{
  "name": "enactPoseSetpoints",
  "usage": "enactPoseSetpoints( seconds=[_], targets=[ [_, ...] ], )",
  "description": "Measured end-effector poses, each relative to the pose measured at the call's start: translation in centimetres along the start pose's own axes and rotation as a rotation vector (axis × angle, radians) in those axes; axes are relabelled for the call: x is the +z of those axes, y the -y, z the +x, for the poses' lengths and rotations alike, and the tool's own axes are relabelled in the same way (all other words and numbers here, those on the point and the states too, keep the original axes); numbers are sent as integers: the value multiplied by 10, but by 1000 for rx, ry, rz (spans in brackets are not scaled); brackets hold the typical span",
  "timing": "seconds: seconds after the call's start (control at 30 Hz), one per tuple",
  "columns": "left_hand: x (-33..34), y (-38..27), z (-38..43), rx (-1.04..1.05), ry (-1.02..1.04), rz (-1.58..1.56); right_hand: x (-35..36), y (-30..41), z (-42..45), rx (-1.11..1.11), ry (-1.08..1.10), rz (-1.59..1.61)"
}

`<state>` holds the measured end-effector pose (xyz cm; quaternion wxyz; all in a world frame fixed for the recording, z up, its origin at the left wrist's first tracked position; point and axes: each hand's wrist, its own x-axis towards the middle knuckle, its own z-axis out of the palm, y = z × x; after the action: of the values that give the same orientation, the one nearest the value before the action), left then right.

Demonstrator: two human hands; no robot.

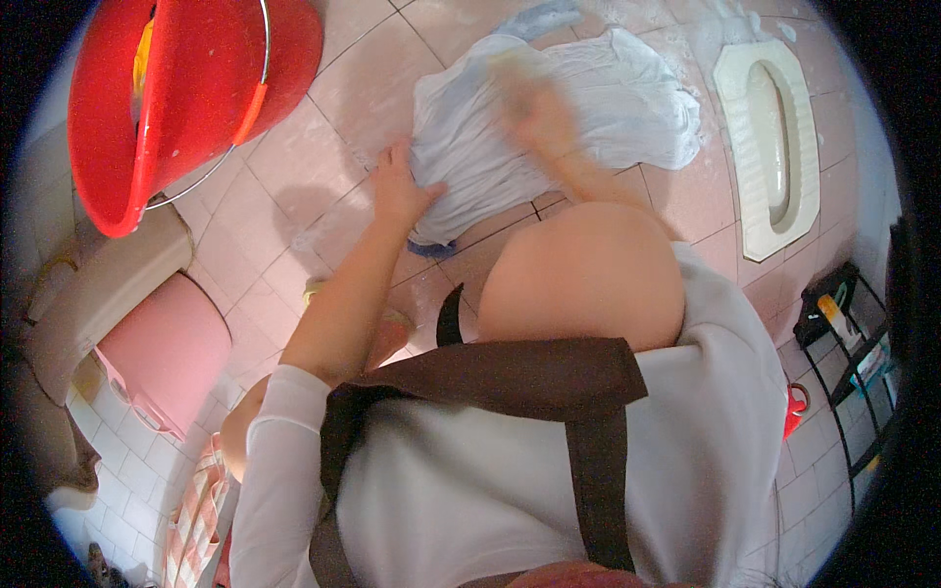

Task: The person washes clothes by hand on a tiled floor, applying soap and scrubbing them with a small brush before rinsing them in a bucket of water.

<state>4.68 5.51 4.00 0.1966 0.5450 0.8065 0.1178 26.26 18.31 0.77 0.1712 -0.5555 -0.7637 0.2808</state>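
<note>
A wet white cloth garment (470,140) lies spread and wrinkled on the pink floor tiles, with suds at its right end. My left hand (401,184) rests at the garment's left edge, thumb and fingers apart. Over the garment's middle, my right hand (533,103) is blurred by motion; a yellowish thing seems to be at its fingers, too blurred to name, and its grip cannot be made out. A blue-grey cloth part (540,18) shows at the garment's far edge, and a darker blue bit (432,248) at its near edge.
A large red bucket (213,81) with a wire handle stands at upper left. Below it is a pink tub (173,349). A squat toilet pan (772,147) is set in the floor at right, with foam near its top. A black wire rack (831,382) stands lower right.
</note>
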Motion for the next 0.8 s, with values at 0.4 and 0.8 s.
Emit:
enactPoseSetpoints(
  seconds=[0.4,0.8],
  targets=[
    [-4,37,-14,-360,269,-243,-70,-102,46,288,-236,-361],
    [-24,33,-25,-466,298,-291,-54,-91,59,190,-85,-354]
  ],
)
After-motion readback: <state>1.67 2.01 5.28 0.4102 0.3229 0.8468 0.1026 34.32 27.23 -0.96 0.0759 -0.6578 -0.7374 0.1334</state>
